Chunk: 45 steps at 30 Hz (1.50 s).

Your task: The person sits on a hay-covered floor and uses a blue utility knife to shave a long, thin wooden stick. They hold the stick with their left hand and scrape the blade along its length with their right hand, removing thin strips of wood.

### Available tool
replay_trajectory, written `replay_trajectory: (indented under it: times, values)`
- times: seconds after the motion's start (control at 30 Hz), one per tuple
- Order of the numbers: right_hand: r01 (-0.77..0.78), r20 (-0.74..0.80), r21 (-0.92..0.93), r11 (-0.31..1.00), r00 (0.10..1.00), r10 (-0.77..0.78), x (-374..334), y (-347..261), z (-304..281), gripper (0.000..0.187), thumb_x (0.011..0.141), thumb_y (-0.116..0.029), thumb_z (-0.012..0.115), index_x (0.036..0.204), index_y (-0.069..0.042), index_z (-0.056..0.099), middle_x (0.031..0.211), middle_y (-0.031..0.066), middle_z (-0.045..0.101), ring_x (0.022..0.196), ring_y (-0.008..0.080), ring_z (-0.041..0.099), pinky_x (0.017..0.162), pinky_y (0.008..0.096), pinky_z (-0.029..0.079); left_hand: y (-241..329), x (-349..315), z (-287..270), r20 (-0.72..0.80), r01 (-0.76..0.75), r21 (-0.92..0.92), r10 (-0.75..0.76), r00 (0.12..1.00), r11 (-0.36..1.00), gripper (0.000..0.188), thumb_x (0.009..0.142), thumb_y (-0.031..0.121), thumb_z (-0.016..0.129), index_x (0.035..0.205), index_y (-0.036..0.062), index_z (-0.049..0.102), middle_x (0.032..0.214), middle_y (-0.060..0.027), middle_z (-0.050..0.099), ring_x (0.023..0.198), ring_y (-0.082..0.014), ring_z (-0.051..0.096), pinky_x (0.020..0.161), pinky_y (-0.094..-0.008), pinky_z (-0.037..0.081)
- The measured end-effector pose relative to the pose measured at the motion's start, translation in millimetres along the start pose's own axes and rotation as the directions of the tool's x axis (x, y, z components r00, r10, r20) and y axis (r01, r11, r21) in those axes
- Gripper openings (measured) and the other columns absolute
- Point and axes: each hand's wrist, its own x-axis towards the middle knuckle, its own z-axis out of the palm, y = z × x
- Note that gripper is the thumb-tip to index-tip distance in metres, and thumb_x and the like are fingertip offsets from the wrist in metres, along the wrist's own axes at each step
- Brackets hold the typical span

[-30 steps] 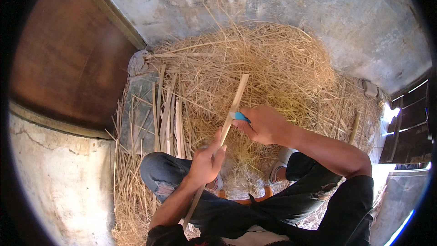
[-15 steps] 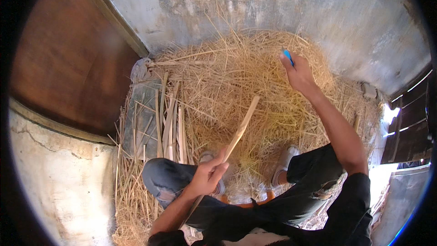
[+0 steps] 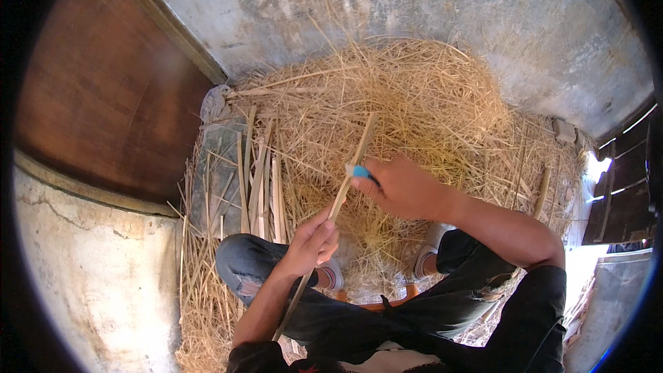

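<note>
Shaving down 1 strip [image 3: 362, 140] looked like the job in hand, and it seemed only partway done. The left hand [image 3: 312, 243] was wrapped around the strip near its middle, fingers curled over it. The strip slanted up and right past that hand, while its tail ran back below it, alongside the left forearm. The right hand [image 3: 400, 185] was closed on a blue knife [image 3: 361, 173], up and right of the left hand. The blade lay across the strip, seemingly touching it, between the left hand and the far tip.

As for progress, the heap [image 3: 442, 90] beyond the right hand was huge, all thin pale strands, so I'd guess plenty of cutting was behind it. A bunch of strips [image 3: 277, 197] lay up and left of the left hand, some on or against a grey slab [image 3: 219, 144]. Couldn't tell whether those were finished or waiting, sorry.

The stretch beyond the blade looked pretty flat and straight, but I couldn't judge how smooth. My read: the lower part, under the left hand and behind it, probably had work left, if it needed any.
</note>
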Motion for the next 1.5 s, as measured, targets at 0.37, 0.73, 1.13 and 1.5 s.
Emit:
replay_trajectory:
  times: [0.37, 0.73, 1.13, 1.5]
  values:
    - [-0.139, -0.114, -0.008, 0.990, 0.984, 0.137, 13.4, 36.4, -30.7, 0.046, 0.107, -0.045, 0.038, 0.111, -0.004, 0.059, 0.078, 0.0237, 0.067, 0.074, 0.0479, 0.065, 0.069, 0.0567, 0.052, -12.4, -2.0, -5.5, -0.055, -0.058, 0.143, 0.067, 0.996, 0.988, 0.052, 0.110, 0.020, 0.042, 0.160, 0.0113, 0.029, 0.062, 0.0055, 0.029, 0.047, -0.0046, 0.025, 0.043, -0.0228, 0.026]
    - [-0.140, 0.097, -0.015, 0.990, 0.985, 0.141, 4.1, -3.5, -4.2, 0.054, 0.106, -0.051, 0.038, 0.109, 0.000, 0.057, 0.077, 0.0245, 0.066, 0.077, 0.0482, 0.066, 0.071, 0.0577, 0.053, -13.5, -0.1, -6.0, -0.077, -0.076, 0.221, 0.095, 0.993, 0.972, 0.054, 0.108, 0.020, 0.048, 0.157, 0.0039, 0.032, 0.064, 0.0074, 0.038, 0.051, -0.0021, 0.035, 0.046, -0.0214, 0.031]
    - [-0.118, 0.120, -0.175, 0.977, 0.983, 0.140, 10.7, 6.9, 12.2, 0.055, 0.106, -0.051, 0.040, 0.102, 0.001, 0.059, 0.078, 0.0241, 0.065, 0.077, 0.0458, 0.066, 0.071, 0.0555, 0.053, -18.5, -5.4, -10.1, -0.113, -0.084, 0.341, 0.130, 0.985, 0.936, 0.053, 0.107, 0.016, 0.049, 0.156, 0.0032, 0.035, 0.070, 0.0067, 0.041, 0.059, -0.0030, 0.039, 0.053, -0.0220, 0.035]
    - [-0.183, -0.056, -0.071, 0.981, 0.982, 0.179, 28.5, 34.9, -12.9, 0.050, 0.105, -0.046, 0.045, 0.107, 0.001, 0.060, 0.078, 0.0256, 0.067, 0.077, 0.0488, 0.066, 0.070, 0.0546, 0.053, -23.0, -0.9, -6.9, -0.099, -0.163, 0.460, 0.233, 0.968, 0.873, 0.054, 0.108, 0.018, 0.049, 0.157, 0.0026, 0.032, 0.066, 0.0089, 0.034, 0.053, -0.0012, 0.033, 0.048, -0.0216, 0.029]
